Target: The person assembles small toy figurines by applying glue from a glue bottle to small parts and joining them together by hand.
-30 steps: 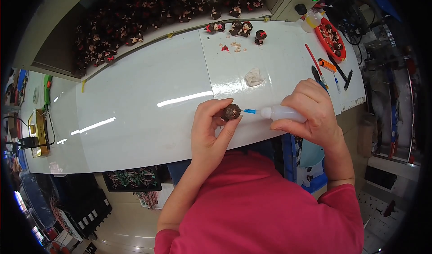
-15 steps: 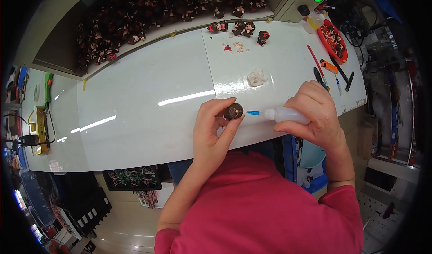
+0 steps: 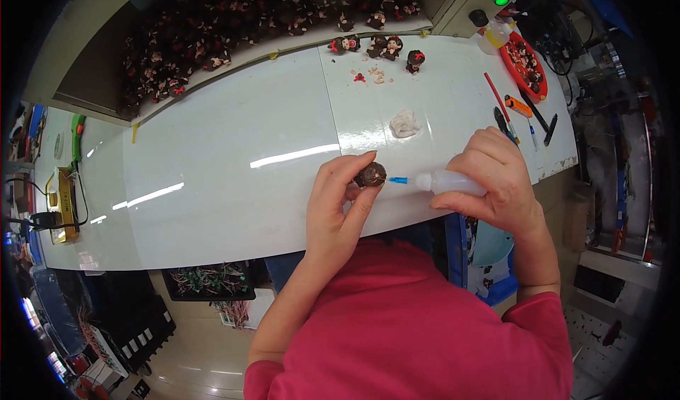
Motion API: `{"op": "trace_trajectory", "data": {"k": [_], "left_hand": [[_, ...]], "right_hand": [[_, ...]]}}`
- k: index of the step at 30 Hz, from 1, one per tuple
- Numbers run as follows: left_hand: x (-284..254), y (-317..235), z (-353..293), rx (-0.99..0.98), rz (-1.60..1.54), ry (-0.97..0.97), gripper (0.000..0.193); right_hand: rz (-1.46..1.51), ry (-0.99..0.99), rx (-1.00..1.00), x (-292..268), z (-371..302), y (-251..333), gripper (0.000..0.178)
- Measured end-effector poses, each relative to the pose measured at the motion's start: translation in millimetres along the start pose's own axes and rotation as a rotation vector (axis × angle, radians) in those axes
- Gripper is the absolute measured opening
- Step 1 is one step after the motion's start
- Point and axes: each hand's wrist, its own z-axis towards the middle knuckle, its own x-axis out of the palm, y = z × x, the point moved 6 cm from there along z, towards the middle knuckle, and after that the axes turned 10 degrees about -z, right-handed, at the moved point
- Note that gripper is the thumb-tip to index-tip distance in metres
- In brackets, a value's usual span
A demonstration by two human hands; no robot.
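Between the thumb and fingers of my left hand (image 3: 338, 194) is a small dark brown figurine (image 3: 370, 175), its rounded side turned up and to the right. My right hand (image 3: 492, 180) is wrapped round a translucent white squeeze bottle (image 3: 453, 182) held on its side. The bottle's blue needle tip (image 3: 398, 180) points left at the figurine, very close to its right side; whether the thin needle touches it I cannot tell. Both hands are above the near edge of the white table. A crumpled white tissue (image 3: 405, 124) lies just beyond them.
Several finished-looking figurines (image 3: 386, 46) and small pale pieces (image 3: 377, 75) are at the back of the table. A red bowl of parts (image 3: 524, 67) stands at the far right, near an orange-handled cutter (image 3: 518, 105) and a red stick (image 3: 496, 92). A bin (image 3: 269, 17) heaped with figurines lies behind.
My left hand and the figurine have shifted very slightly right, and the figurine is turned a little. The bottle and right hand stay almost where they were.
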Motion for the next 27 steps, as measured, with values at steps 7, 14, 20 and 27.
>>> {"op": "trace_trajectory", "data": {"k": [7,14,20,27], "left_hand": [[1.6,0.3,1.8,-0.044,0.037,0.077,0.04],[2.1,-0.4,3.0,-0.063,0.031,0.123,0.041],[2.7,1.8,5.5,-0.022,0.0,0.06,0.04],[-3.8,6.7,5.5,-0.015,-0.035,0.002,0.039]], "right_hand": [[0.011,0.047,-0.013,-0.9,2.0,-5.6,0.04],[0.044,0.096,-0.041,3.6,3.2,-15.4,0.046],[0.469,0.041,0.291,19.9,-28.1,-65.1,0.028],[0.634,-0.262,0.811,53.9,-46.6,-149.8,0.032]]}}
